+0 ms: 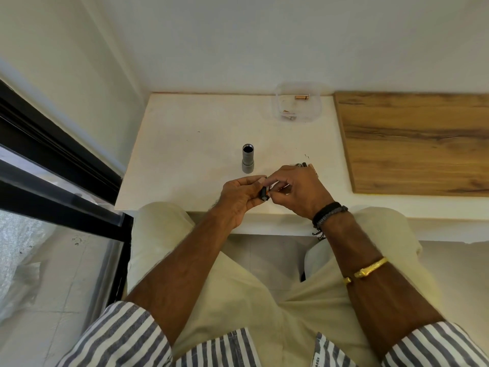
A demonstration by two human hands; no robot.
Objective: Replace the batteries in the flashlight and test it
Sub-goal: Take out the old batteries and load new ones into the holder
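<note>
Striped sleeves (127,337) frame left hand (239,197) gripping battery holder (264,195), right hand (299,190) pinching it; opened flashlight (248,162) at eleven o'clock awaits reassembly.

The grey flashlight body (248,158) stands upright on the white surface (185,154), its open, dark end up and its wider end down. A small black battery holder (264,195) sits over the near edge, gripped by the left hand (238,197) and pinched by the right hand (293,189). A copper-coloured battery (301,98) lies on its side at the back.
</note>
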